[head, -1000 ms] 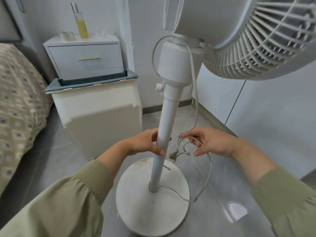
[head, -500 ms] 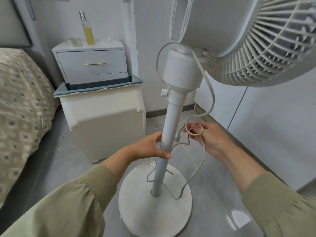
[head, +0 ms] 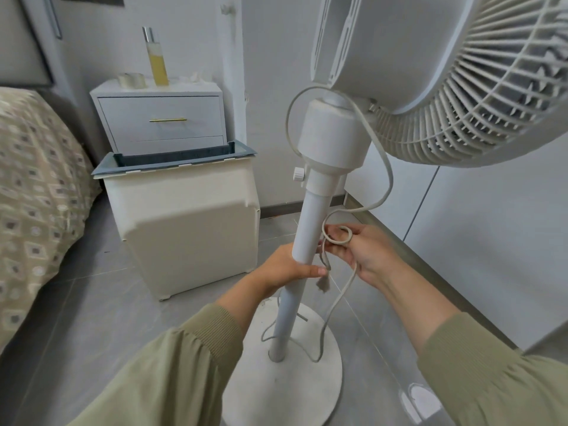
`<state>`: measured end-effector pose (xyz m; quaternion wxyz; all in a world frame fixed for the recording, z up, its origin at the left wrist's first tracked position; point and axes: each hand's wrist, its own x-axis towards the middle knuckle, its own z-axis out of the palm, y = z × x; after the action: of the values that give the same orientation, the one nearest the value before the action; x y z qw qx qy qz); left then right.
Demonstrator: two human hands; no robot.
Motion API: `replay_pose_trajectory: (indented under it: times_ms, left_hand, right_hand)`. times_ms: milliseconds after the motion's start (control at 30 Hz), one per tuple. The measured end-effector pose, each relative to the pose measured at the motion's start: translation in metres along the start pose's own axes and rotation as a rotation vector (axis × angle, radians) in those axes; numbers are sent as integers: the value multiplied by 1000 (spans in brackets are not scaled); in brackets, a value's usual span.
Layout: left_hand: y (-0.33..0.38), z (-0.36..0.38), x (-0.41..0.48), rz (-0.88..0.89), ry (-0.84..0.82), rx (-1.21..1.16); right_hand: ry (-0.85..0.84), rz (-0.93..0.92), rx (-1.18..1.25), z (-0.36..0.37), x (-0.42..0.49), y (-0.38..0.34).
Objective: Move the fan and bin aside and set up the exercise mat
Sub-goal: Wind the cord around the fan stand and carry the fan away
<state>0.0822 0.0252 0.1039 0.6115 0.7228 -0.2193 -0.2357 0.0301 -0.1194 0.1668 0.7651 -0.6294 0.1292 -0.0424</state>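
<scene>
So the left hand (head: pixel 284 267) is wrapped round the white pedestal fan (head: pixel 302 241) pole to steady it, right hand (head: pixel 361 252) pinching looped grey power cord (head: pixel 338 238) off the floor; cream plastic bin (head: pixel 187 222) sits just behind.

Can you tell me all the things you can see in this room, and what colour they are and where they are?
pedestal fan: one, white, in the middle, on the floor
power cord: one, white, hanging from the fan, looped in the right hand
bin: one, cream with a blue-grey rim, left of the fan
nightstand: one, white with a gold handle, behind the bin
bottle: one, clear with yellow liquid, on the nightstand
bed: one, beige patterned cover, far left
left hand: gripping the fan pole, green sleeve
right hand: holding coiled cord, green sleeve
</scene>
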Motion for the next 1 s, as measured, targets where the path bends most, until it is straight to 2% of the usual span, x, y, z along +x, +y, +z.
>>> replay_pose_trajectory:
  times_ms: [67,200,367,467,600,767,1000]
  left_hand:
    - [-2,6,0,13,59,-38]
    - [-8,11,-2,60,138,-3]
    - [-8,16,0,70,248,13]
    - [-4,16,0,68,226,-12]
    - [-3,12,1,62,209,-23]
    - [-2,9,5,43,182,-15]
    - [4,11,1,24,184,-11]
  right_hand:
    - [40,-15,-72,3,-3,1]
    - [66,-3,-10,-1,-5,0]
    - [7,27,69,-10,-1,3]
    - [-105,47,111,-13,-1,3]
    - [-272,21,-113,-27,-1,-2]
    - [-306,-18,-329,-40,2,-6]
    - [-301,-21,-141,-31,1,-6]
